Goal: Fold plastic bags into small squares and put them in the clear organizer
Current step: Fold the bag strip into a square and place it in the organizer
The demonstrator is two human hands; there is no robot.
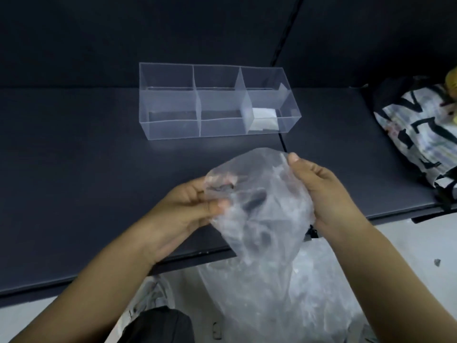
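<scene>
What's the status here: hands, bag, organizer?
Left hand and right hand both pinching one unfolded clear plastic bag above the dark surface. Clear organizer beyond, one folded square in its right compartment. Path to it unobstructed.

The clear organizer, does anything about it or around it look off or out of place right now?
Nothing stands out. The clear organizer sits upright and square on the dark surface, with one folded bag lying flat in its right compartment. The left hand and right hand hold an unfolded plastic bag.

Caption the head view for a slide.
Both hands, left and right, hold a crumpled plastic bag before the clear organizer holding one folded square.
</scene>
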